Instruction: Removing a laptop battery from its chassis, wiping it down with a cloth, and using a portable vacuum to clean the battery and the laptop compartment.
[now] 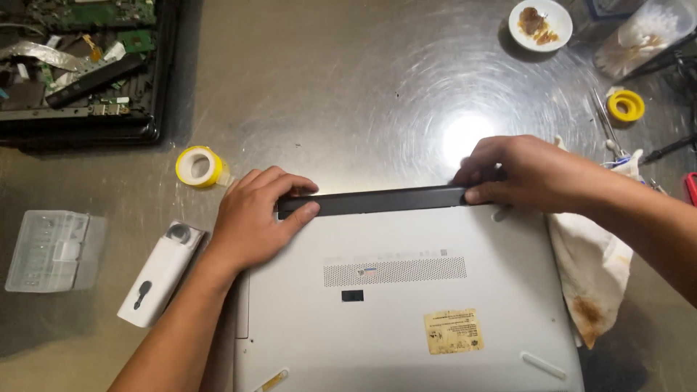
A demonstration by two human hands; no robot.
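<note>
A silver laptop [406, 305] lies bottom-up on the steel table, with a vent grille and a yellowish sticker on its underside. Along its far edge runs a dark hinge strip [377, 201]. My left hand [254, 218] grips the strip's left end, thumb on the near side and fingers over the far side. My right hand [526, 174] pinches the strip's right end the same way.
A stained white cloth [592, 276] lies under the laptop's right side. At left are a yellow-rimmed tape roll [197, 166], a white cleaning tool [158, 274] and a clear plastic case [51, 250]. An opened laptop chassis [80, 65] sits top left. A small white dish [540, 24], a bag of cotton swabs [642, 36] and a yellow tape roll [626, 105] sit top right.
</note>
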